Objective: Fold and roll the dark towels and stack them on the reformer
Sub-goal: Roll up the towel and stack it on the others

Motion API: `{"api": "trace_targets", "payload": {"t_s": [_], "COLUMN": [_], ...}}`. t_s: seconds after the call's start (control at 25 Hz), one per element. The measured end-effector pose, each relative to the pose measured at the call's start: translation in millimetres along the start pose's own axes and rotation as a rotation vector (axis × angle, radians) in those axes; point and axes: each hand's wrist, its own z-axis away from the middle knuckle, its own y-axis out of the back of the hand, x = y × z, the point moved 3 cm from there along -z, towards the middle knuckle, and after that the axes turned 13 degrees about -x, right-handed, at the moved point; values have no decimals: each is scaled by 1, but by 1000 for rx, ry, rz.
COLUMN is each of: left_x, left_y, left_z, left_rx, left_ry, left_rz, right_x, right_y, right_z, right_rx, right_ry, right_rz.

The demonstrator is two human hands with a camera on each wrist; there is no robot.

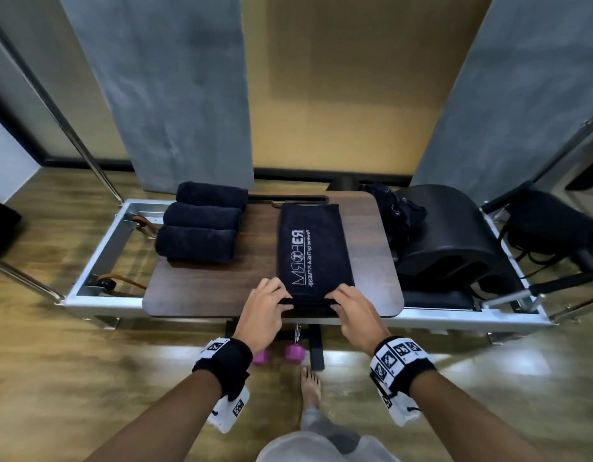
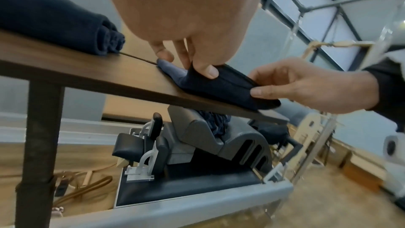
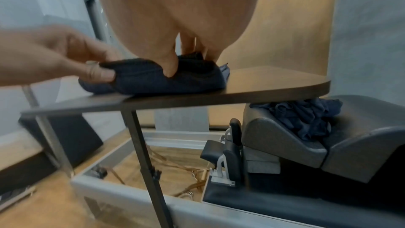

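Observation:
A dark towel [image 1: 313, 251] printed with white lettering lies folded into a long strip on the brown board [image 1: 201, 285] over the reformer. Its near end is turned up into a small roll [image 2: 221, 84] [image 3: 157, 77]. My left hand [image 1: 271, 301] pinches the roll's left end, thumb in front [image 2: 208, 70]. My right hand [image 1: 346, 303] pinches the right end [image 3: 168, 65]. Three rolled dark towels [image 1: 201, 228] lie side by side at the board's back left. A crumpled dark towel [image 1: 398, 211] sits on the black arc barrel to the right.
The reformer's silver frame [image 1: 98, 241] surrounds the board, with straps inside at the left. A black arc barrel [image 1: 455, 235] stands on the carriage at the right. Pink dumbbells [image 1: 293, 353] and my bare foot [image 1: 310, 385] are on the wooden floor below.

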Motion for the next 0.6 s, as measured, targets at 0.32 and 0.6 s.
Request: {"api": "trace_targets", "payload": {"t_s": [0.32, 0.6], "left_x": [-37, -22], "left_y": [0, 6], "left_z": [-19, -31], "left_rx": [96, 65], "left_ry": [461, 377], "left_rz": [457, 118], "right_x": [2, 0], "right_y": [8, 0], "right_z": [-20, -16], "right_rx": [3, 69], "right_ry": [-13, 72], "right_rz": [45, 429]}}
